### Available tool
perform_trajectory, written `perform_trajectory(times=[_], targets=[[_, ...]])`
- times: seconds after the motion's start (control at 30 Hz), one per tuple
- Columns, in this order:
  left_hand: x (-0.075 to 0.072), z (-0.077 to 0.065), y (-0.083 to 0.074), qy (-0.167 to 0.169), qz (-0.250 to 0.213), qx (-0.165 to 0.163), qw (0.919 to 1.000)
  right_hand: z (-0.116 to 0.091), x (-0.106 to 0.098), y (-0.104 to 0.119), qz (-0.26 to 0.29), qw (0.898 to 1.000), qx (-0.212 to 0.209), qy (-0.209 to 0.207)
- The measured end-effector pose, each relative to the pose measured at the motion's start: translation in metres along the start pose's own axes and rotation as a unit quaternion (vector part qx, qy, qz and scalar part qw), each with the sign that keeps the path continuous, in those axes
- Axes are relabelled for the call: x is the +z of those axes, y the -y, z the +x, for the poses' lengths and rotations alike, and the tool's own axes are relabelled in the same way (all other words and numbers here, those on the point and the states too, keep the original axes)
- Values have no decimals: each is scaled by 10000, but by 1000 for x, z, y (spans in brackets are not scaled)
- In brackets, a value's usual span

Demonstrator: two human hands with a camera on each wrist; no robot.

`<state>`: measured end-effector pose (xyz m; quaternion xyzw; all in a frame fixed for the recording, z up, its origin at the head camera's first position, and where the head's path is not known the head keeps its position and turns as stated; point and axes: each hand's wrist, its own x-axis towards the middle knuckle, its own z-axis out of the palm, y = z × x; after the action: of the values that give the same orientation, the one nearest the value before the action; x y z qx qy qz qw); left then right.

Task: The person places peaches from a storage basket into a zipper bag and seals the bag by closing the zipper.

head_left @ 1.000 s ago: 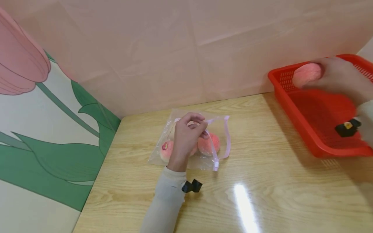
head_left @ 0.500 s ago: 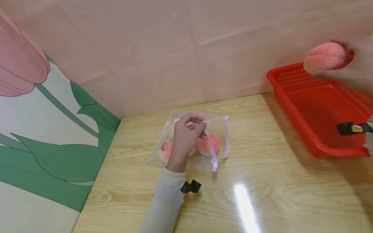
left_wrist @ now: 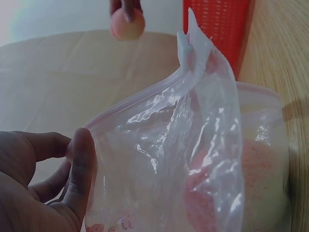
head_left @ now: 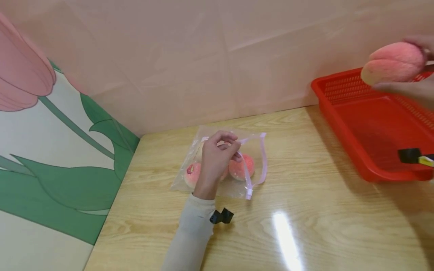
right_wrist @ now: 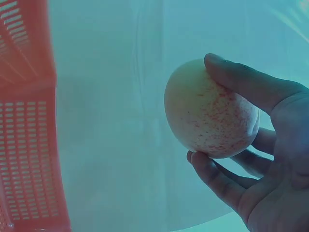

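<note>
My left hand [head_left: 217, 162] pinches the upper edge of a clear zip bag [left_wrist: 140, 169] between thumb and finger. The bag lies on the table with its lilac-edged mouth toward the right, and several pink peaches [head_left: 242, 167] are inside, partly covered by the hand. At the upper right, my right hand [right_wrist: 285, 145] grips another peach [right_wrist: 212, 111], thumb on one side and fingers on the other. It holds this peach in the air above the back of the red basket [head_left: 342, 124]; the head view cuts off most of that hand.
The red basket, with slotted walls, stands at the right of the wooden table [head_left: 305, 210]. A pinkish cloth [head_left: 169, 67] hangs behind the table, and a tulip-patterned panel [head_left: 68, 169] borders it on the left. Light glares off the tabletop near the front.
My right hand has lifted the peach up and to the right, from inside the basket's left end to above its back wall. The left hand and the bag stay where they were.
</note>
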<state>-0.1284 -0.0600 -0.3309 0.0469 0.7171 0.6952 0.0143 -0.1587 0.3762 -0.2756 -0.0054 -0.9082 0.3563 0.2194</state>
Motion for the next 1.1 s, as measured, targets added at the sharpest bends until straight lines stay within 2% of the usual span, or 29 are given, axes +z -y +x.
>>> perform_trajectory(times=[0.17,0.3,0.4,0.47,0.63,0.93,1.1], targets=[[-6,-3,0,-91,44,77,9999,-8,7,25,-264,9990,285,212],[-11,-4,-3,-219,49,96,9997,-8,9,43,-539,9974,194,431],[-13,-4,-5,-208,62,73,9997,-11,11,53,-507,9971,185,533],[-14,-3,-7,-188,76,84,9998,-15,13,58,-309,9969,371,627],[-15,-1,-8,-204,121,54,9997,-21,18,67,39,9941,576,915],[-11,-2,-4,-229,68,6,9997,-26,26,73,-144,9898,631,1271],[-9,-2,-5,-222,61,6,9997,-28,31,77,-301,9915,465,1179]])
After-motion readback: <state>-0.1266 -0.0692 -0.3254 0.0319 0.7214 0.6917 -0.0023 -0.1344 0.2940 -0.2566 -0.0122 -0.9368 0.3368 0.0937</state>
